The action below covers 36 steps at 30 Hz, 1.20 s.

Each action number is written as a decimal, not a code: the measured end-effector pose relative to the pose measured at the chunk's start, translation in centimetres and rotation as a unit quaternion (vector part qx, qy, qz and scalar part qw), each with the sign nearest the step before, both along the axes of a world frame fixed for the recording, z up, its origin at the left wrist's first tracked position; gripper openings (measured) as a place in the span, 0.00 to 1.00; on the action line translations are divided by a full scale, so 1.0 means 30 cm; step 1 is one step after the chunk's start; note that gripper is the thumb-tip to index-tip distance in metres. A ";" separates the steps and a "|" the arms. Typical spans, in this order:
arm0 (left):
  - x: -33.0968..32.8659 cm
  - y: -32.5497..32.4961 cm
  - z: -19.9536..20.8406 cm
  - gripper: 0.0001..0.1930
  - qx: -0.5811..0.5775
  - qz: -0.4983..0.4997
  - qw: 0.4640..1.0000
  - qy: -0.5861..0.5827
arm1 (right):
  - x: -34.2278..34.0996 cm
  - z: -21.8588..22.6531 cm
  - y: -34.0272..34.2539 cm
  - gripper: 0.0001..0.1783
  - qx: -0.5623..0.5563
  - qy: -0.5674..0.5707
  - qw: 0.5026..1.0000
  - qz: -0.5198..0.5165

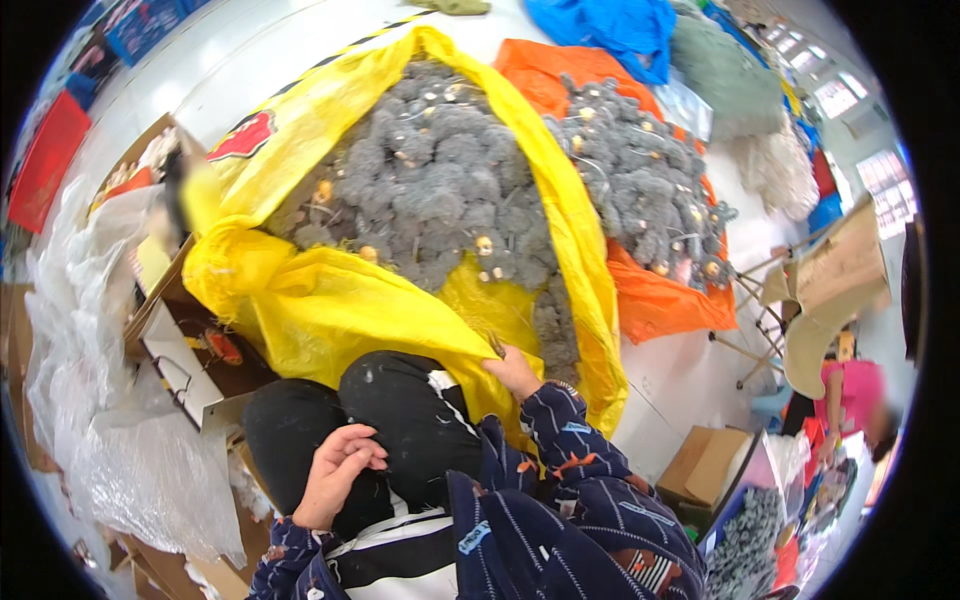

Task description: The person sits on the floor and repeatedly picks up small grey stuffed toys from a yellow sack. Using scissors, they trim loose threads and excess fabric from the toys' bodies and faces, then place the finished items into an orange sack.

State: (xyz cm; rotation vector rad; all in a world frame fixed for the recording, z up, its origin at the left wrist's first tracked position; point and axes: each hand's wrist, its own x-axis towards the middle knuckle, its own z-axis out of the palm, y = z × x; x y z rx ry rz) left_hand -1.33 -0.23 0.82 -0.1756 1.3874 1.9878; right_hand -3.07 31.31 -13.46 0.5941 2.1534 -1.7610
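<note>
My left hand [340,472] is held over my lap beside my dark trousers, its fingers curled together; I see nothing in it. My right hand [516,374] is closed at the near edge of a big yellow plastic sack [375,310]. A small dark, narrow thing [496,345] pokes out at its fingertips, too small to name. The sack lies open in front of my knees. Inside it is a heap of fluffy grey pieces [440,165], with small pale and yellowish round parts and thin white strips among them.
Right of the yellow sack lies an orange sack [665,305] with more grey pieces [635,170]. A cardboard box [705,465] and a folding chair [825,300] stand at the right, near a person in pink [858,398]. Clear plastic wrap [150,480] fills the left.
</note>
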 end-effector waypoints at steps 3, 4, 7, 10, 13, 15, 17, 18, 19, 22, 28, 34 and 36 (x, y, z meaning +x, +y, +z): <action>0.002 0.008 -0.012 0.12 -0.008 0.026 0.999 0.024 | 0.041 0.164 0.024 0.24 0.066 0.078 0.993 0.065; 0.002 0.009 -0.012 0.12 -0.018 0.035 0.999 0.024 | 0.040 0.210 0.037 0.25 0.064 0.076 0.992 0.072; 0.005 0.031 0.020 0.11 -0.046 0.053 0.997 0.046 | 0.038 0.158 0.150 0.28 0.238 0.143 0.961 -0.012; 0.015 0.045 0.089 0.10 -0.064 0.019 0.995 0.070 | 0.011 0.095 0.295 0.34 0.434 0.158 0.883 -0.087; -0.024 0.062 0.091 0.09 -0.118 -0.006 0.988 0.097 | -0.031 0.020 0.408 0.42 0.565 0.029 0.822 -0.066; -0.074 0.081 0.070 0.09 -0.147 -0.001 0.982 0.115 | -0.064 -0.032 0.476 0.43 0.590 -0.043 0.805 -0.043; -0.114 0.100 0.068 0.09 -0.171 0.005 0.978 0.120 | -0.098 -0.125 0.567 0.38 0.620 -0.084 0.776 -0.086; -0.129 0.100 0.061 0.09 -0.163 -0.006 0.978 0.132 | -0.111 -0.162 0.609 0.35 0.633 -0.106 0.759 -0.104; -0.141 0.111 0.061 0.09 -0.163 -0.001 0.977 0.135 | -0.112 -0.172 0.650 0.31 0.600 -0.127 0.783 -0.103; -0.165 0.153 0.063 0.09 -0.135 -0.016 0.985 0.105 | -0.112 -0.192 0.706 0.18 0.455 -0.129 0.868 -0.154; -0.190 0.202 0.082 0.10 -0.054 -0.093 0.988 0.113 | -0.181 0.121 0.276 0.14 -0.038 0.067 0.918 -0.390; -0.183 0.158 0.078 0.09 -0.017 -0.100 0.985 0.140 | -0.300 0.409 -0.074 0.19 0.093 0.223 0.957 -0.162; -0.171 0.126 0.059 0.10 -0.004 -0.075 0.986 0.147 | -0.311 0.500 -0.200 0.18 0.144 0.253 0.955 -0.065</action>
